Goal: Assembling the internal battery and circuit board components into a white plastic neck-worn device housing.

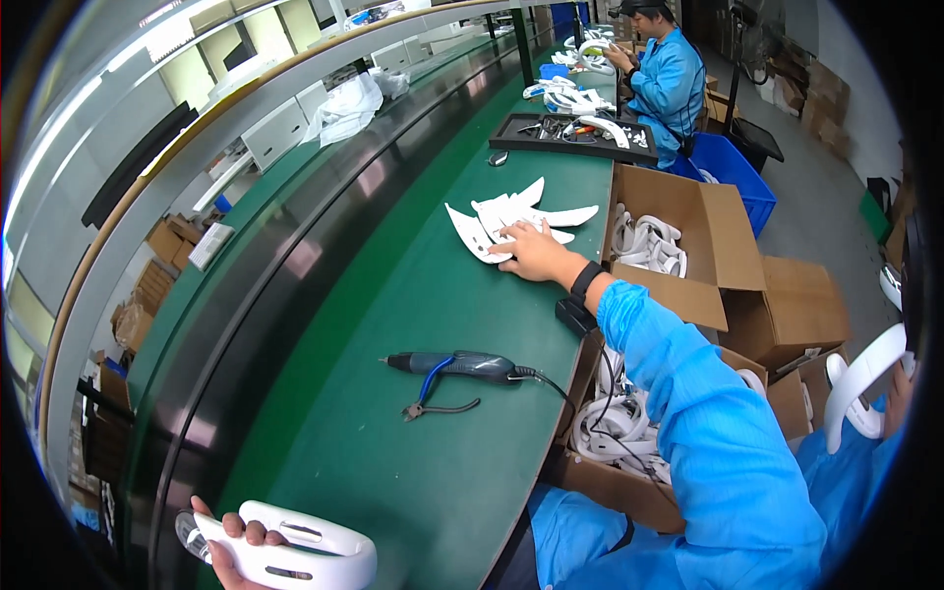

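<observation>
My left hand point(226, 549) is at the bottom left edge, closed around a white curved plastic housing point(313, 551) with dark slots, held just over the green bench point(393, 472). My right hand point(531, 254) reaches far forward in a blue sleeve and lies flat on a pile of white wing-shaped plastic pieces point(489, 224). Its fingers are spread on top of them and do not grip any. A black band point(586, 279) is on that wrist.
A dark blue electric screwdriver point(462, 366) with its cable and small pliers point(438, 405) lie mid-bench. Open cardboard boxes point(688, 206) point(629, 487) of white parts stand to the right. Farther off are a black tray point(575, 138), a blue bin point(737, 172) and a co-worker in blue point(669, 84).
</observation>
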{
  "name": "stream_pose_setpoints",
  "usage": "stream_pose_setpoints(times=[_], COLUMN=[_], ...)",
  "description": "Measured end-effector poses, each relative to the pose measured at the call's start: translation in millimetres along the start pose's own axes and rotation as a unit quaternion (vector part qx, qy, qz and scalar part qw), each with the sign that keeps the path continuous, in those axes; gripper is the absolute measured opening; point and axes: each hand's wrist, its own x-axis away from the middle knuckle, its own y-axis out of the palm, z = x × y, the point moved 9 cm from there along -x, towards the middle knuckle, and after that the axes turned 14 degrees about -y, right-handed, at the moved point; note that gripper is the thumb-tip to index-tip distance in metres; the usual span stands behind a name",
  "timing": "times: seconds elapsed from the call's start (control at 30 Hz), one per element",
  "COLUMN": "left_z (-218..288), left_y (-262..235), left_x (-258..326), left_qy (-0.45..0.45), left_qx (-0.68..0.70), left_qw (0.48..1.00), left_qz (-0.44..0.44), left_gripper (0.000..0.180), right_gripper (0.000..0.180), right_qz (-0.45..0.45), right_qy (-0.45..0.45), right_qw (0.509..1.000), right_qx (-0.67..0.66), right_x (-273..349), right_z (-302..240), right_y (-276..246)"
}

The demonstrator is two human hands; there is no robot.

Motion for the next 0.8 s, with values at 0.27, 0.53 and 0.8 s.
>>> stream_pose_setpoints(times=[0.27,0.53,0.8], left_z=[0.2,50.9,68.0], left_y=[-8.8,12.4,44.5], left_x=[6.1,7.9,20.7], left_qy=[-0.069,0.311,0.093], left_qx=[0.041,-0.556,0.076], left_qw=[0.997,0.769,0.972], left_qz=[0.013,0.052,-0.204], left_gripper=[0.036,0.028,0.027], right_gripper=[0.051,0.054,0.056], right_qz=[0.013,0.201,0.077], right_qy=[0.0,-0.06,-0.102], right_qw=[0.998,0.977,0.945], right_qx=[0.064,-0.024,-0.301], right_x=[-24.6,46.1,100.4], right_z=[23.7,-89.3,-221.5], right_y=[-18.1,-61.9,-9.5])
